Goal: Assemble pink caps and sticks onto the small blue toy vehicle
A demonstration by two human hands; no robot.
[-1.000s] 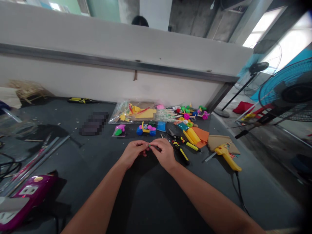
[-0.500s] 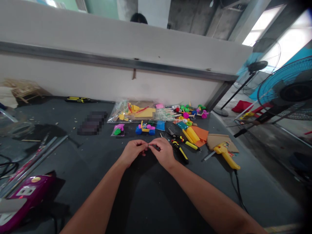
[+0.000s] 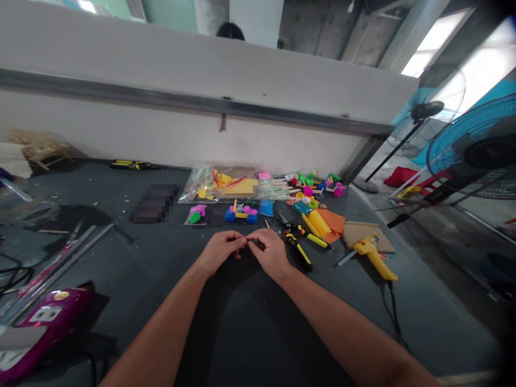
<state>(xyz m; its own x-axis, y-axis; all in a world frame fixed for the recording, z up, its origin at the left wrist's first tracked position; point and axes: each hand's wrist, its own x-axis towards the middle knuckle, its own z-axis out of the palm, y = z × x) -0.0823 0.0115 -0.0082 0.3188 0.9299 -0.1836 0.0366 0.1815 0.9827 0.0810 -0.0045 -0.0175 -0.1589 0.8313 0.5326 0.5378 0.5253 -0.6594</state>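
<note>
My left hand [image 3: 224, 250] and my right hand [image 3: 269, 250] meet fingertip to fingertip above the dark table [image 3: 226, 333]. Both are closed in a pinch, and whatever lies between the fingers is too small or hidden to make out. Just beyond them rests a small toy car [image 3: 241, 213] with blue wheels, a yellow upright piece and pink parts. To its left lies a clear bag [image 3: 197, 215] with pink and green clay-like pieces. Yellow-and-black pliers [image 3: 297, 249] lie beside my right hand, with a second yellow-handled tool [image 3: 312, 236] behind them.
A yellow hot glue gun [image 3: 373, 258] lies at right, its cord trailing forward. Behind are a plastic bag of yellow pieces [image 3: 237, 185], colourful small parts [image 3: 318, 185] and orange sheets [image 3: 332, 223]. At left are a purple device [image 3: 52, 322] and clear sticks [image 3: 76, 258].
The view has shifted very slightly. My hands stay together in the same place, with hardly any movement of the fingers.
</note>
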